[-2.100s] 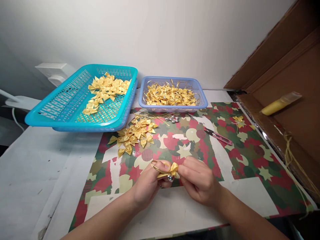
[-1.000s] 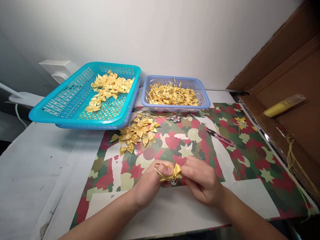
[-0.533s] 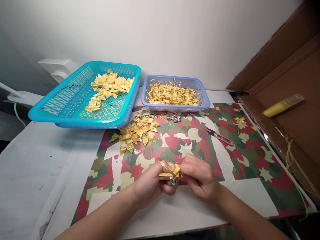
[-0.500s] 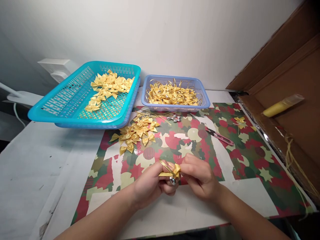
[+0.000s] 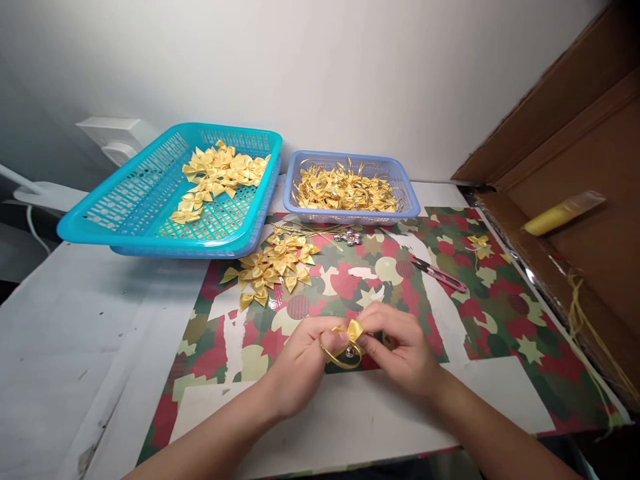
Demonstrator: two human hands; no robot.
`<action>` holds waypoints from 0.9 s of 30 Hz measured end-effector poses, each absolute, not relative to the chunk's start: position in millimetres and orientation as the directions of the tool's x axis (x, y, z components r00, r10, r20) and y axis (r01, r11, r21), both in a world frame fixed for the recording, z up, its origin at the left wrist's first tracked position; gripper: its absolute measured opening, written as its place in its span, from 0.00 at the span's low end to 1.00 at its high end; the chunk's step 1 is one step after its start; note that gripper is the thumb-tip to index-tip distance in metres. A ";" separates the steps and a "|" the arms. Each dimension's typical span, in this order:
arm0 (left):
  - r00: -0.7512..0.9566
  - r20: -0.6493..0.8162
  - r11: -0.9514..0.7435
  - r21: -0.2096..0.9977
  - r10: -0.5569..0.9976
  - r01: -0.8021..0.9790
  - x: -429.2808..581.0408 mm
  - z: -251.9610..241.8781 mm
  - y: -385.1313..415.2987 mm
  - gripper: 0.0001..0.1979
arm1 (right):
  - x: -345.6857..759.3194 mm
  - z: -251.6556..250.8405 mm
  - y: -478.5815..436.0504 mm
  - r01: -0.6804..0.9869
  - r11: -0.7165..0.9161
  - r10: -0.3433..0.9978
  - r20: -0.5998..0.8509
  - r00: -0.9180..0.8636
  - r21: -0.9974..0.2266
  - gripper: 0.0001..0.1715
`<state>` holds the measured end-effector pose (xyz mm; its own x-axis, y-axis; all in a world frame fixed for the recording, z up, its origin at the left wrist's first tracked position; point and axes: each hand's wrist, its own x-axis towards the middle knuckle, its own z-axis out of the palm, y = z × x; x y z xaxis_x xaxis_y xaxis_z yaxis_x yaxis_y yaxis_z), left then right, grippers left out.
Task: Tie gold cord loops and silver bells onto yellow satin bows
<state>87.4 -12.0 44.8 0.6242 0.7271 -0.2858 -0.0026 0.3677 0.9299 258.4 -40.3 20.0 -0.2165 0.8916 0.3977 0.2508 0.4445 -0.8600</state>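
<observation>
Between both hands, above the front of the patterned sheet, is a yellow satin ribbon bow [image 5: 355, 329]. A loop of gold cord [image 5: 345, 365] hangs from it, with a small silver bell [image 5: 350, 352] just under the bow. My left hand [image 5: 310, 363] is closed, its thumb pressing on the bow's left side. My right hand [image 5: 400, 347] pinches the bow's right side between thumb and fingertips. Loose yellow bows [image 5: 277, 263] lie in a pile beyond my left hand. Past them are gold cords [image 5: 305, 230] and several silver bells [image 5: 349, 238].
A turquoise basket [image 5: 150, 237] of bows stands at the left, stacked on a blue one. Behind the bells, a smaller blue basket [image 5: 350, 215] holds bows with gold loops. Pink thread snips [image 5: 440, 275] lie on the right, near a cardboard box wall [image 5: 575, 153].
The gold loop has swung from above my left thumb to below the bow. My left hand has turned, and my right thumb now presses against the bow's edge.
</observation>
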 end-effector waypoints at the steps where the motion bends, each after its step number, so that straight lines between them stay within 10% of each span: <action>1: 0.623 -0.275 0.357 0.934 0.732 -0.007 87.5 44.4 -12.7 0.17 | 257.9 20.6 -40.4 0.251 0.441 0.895 0.401 -0.196 -0.862 0.07; 27: 0.745 -0.336 0.640 0.752 0.575 -0.155 90.2 39.2 -11.0 0.07 | 260.8 13.8 -36.1 0.072 0.430 0.886 0.405 -0.225 -0.900 0.08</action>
<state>90.2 -11.0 39.2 0.7455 0.5755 -0.3363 -0.1547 0.6402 0.7525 260.8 -36.1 13.8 -0.2245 0.8862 0.4052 0.0724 0.4299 -0.9000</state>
